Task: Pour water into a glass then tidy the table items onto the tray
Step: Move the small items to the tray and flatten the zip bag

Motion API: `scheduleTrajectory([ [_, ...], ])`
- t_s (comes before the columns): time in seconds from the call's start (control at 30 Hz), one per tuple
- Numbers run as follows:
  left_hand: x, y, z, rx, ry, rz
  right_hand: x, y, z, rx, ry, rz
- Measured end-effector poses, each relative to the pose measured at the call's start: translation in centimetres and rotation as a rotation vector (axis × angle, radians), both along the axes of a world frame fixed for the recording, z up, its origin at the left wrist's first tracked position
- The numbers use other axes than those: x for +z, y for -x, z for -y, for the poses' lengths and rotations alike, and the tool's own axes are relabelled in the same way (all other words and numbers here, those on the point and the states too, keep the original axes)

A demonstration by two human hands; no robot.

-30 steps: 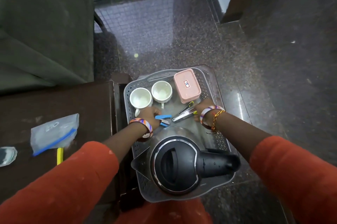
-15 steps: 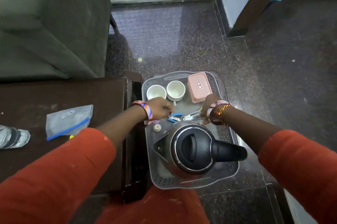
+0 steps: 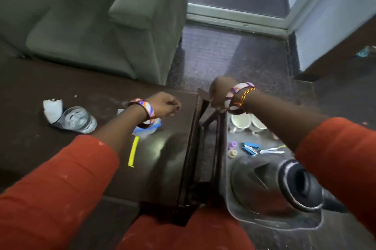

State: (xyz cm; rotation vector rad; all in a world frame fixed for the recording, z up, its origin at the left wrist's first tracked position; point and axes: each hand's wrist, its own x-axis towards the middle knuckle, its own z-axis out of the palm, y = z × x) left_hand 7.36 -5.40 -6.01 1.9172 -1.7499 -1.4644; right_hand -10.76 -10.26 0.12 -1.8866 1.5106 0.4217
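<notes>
A glass (image 3: 78,119) with water stands on the dark wooden table (image 3: 85,91) at the left. My left hand (image 3: 164,105) hovers over the table with its fingers curled and nothing in it, above a clear zip bag (image 3: 147,130). My right hand (image 3: 218,93) is at the table's far right corner, its fingers curled down out of sight. To the right of the table, the grey tray (image 3: 284,227) holds the kettle (image 3: 264,184), two white cups (image 3: 241,120), a blue stapler (image 3: 250,148) and metal tongs (image 3: 270,150).
A yellow strip (image 3: 133,151) and a crumpled white scrap (image 3: 53,107) lie on the table. Two small rings (image 3: 233,149) sit on the tray. A green sofa (image 3: 91,22) stands behind the table, with dark speckled floor (image 3: 234,56) to its right.
Both hands have left the tray: the left one moved over the table, the right one to the table's corner. The view swung left, bringing the glass into sight.
</notes>
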Motion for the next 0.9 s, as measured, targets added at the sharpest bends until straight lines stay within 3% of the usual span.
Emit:
scheduleTrajectory([
  [0.13,-3.3,-10.0,-3.1,0.251,-0.080,0.043,-5.2,-8.7,-2.5,0.145,0.006,-0.004],
  [0.3,-8.3,-18.0,-7.8,0.299,-0.276,0.115,-12.6,-17.9,-6.6,0.136,-0.364,0.006],
  [0.4,-10.6,-19.8,-9.2,0.236,-0.371,0.153,-17.5,-21.5,-9.2,0.070,-0.401,-0.032],
  [0.53,-12.7,-20.2,-8.8,0.065,-0.380,0.222,-22.5,-24.2,-11.4,-0.176,-0.298,-0.037],
  [0.6,-13.0,-19.9,-8.1,0.015,-0.370,0.239,-23.6,-24.2,-11.5,-0.201,-0.283,-0.083],
  [0.9,-10.7,-15.8,-4.5,-0.183,-0.257,0.237,-20.1,-19.6,-9.4,-0.141,-0.280,-0.032],
])
